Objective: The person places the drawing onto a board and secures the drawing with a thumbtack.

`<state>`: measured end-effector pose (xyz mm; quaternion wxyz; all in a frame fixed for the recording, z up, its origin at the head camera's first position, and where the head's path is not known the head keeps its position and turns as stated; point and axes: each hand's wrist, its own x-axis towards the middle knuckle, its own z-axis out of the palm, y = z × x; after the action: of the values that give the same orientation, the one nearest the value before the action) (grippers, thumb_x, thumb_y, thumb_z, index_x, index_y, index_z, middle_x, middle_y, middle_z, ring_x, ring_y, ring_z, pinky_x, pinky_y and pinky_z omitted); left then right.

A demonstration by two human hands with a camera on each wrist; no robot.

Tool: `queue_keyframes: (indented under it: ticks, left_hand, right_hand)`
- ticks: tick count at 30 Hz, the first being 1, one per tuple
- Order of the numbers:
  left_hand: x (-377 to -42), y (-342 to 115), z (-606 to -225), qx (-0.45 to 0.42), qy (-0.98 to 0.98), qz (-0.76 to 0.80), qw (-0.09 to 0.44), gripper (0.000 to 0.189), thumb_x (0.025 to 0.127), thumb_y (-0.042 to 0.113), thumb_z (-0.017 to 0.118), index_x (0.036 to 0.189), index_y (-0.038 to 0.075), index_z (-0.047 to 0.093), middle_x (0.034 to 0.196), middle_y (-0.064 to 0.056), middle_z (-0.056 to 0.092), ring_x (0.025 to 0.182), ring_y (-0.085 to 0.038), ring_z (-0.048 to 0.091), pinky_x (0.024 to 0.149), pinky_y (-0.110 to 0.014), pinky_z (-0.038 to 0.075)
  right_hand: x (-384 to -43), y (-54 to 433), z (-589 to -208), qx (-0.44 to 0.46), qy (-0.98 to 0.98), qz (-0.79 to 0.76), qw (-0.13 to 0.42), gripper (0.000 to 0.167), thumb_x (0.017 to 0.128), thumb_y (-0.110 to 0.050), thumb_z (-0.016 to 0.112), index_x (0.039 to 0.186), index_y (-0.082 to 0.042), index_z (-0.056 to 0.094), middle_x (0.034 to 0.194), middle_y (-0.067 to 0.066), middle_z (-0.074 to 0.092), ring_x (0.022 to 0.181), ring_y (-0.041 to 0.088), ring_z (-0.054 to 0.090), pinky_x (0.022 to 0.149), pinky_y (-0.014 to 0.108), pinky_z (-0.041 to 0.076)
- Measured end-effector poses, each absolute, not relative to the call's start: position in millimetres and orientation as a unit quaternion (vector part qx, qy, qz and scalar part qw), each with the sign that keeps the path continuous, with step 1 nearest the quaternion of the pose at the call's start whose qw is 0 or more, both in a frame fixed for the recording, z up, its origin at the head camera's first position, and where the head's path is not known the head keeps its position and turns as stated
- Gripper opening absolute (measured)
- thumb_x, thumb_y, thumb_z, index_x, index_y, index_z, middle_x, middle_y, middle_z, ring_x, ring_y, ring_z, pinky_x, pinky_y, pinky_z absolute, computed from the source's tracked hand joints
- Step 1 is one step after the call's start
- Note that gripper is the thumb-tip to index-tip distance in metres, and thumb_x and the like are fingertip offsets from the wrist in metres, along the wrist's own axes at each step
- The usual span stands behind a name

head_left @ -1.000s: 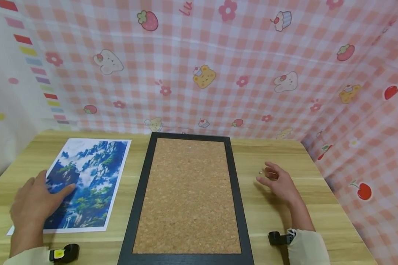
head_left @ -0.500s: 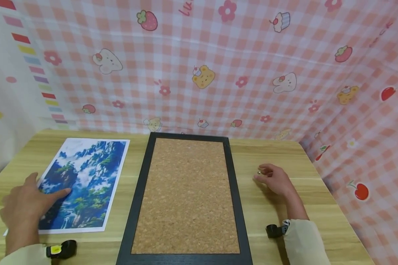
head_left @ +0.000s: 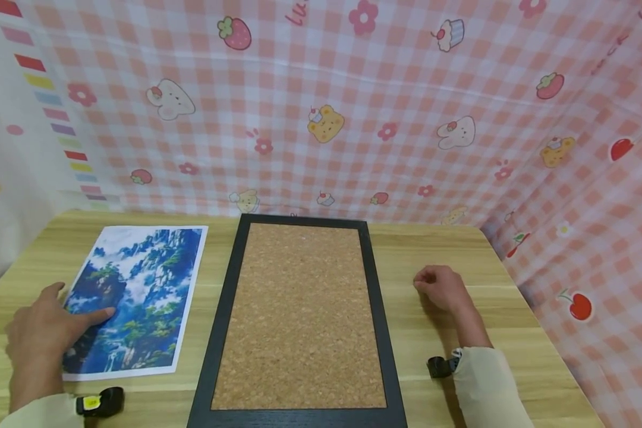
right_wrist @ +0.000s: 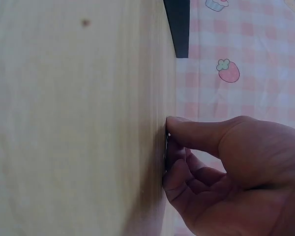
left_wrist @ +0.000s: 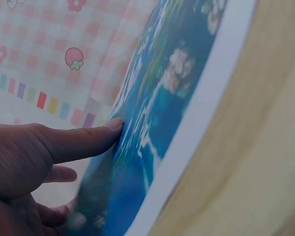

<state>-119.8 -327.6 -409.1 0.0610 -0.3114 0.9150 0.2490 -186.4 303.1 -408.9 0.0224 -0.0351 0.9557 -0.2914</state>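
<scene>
Head: left hand (head_left: 43, 339) lay at left edge of print (head_left: 147, 297), fingers wide; print left of corkboard (head_left: 302, 315) on tabletop (head_left: 476, 255); right hand (head_left: 443, 288) right of corkboard, fingers narrow; left wrist: thumb touched print, edge grip unclear; right wrist: fingers pinched small item (right_wrist: 167, 147), mostly hidden, at tabletop.
</scene>
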Motion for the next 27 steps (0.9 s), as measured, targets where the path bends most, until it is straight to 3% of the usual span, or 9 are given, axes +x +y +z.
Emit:
queue_keyframes:
  ticks: [12, 18, 21, 27]
  left_hand:
    - [-124.0, -327.0, -409.0, -0.322, 0.9, 0.282, 0.082, 0.109, 0.089, 0.03, 0.078, 0.155, -0.012, 0.003, 0.151, -0.043, 0.02, 0.131, -0.062, 0.028, 0.111, -0.069, 0.029]
    - [-124.9, -326.5, -409.4, -0.307, 0.907, 0.279, 0.069, 0.107, 0.088, 0.027, 0.078, 0.155, -0.013, 0.005, 0.14, -0.044, 0.027, 0.12, -0.059, 0.03, 0.103, -0.069, 0.036]
    - [-125.1, -326.3, -409.8, -0.311, 0.904, 0.287, 0.059, 0.108, 0.087, 0.025, 0.079, 0.156, -0.011, 0.004, 0.137, -0.043, 0.024, 0.119, -0.057, 0.025, 0.101, -0.069, 0.034]
    - [-125.9, -327.9, -409.0, -0.307, 0.898, 0.305, 0.071, 0.112, 0.088, 0.026, 0.078, 0.154, -0.013, -0.004, 0.15, -0.045, 0.016, 0.131, -0.06, 0.025, 0.111, -0.069, 0.029]
  right_hand:
    - [-178.8, 307.4, -411.7, 0.014, 0.941, -0.336, 0.021, 0.015, 0.099, -0.01, 0.064, 0.104, 0.001, 0.072, 0.092, 0.01, 0.067, 0.078, 0.021, 0.058, 0.066, 0.033, 0.048]
    - [-175.7, 306.5, -411.2, 0.057, 0.924, -0.379, -0.007, 0.013, 0.095, -0.007, 0.065, 0.101, 0.002, 0.071, 0.091, 0.013, 0.069, 0.071, 0.018, 0.064, 0.063, 0.029, 0.053]
    - [-176.0, 306.2, -411.9, 0.066, 0.918, -0.39, -0.009, 0.012, 0.092, -0.005, 0.065, 0.099, 0.003, 0.071, 0.091, 0.013, 0.069, 0.068, 0.015, 0.065, 0.062, 0.027, 0.053]
    - [-177.0, 306.9, -414.6, 0.064, 0.913, -0.402, -0.011, 0.014, 0.092, -0.008, 0.07, 0.101, 0.003, 0.069, 0.092, 0.012, 0.07, 0.071, 0.012, 0.063, 0.063, 0.025, 0.051]
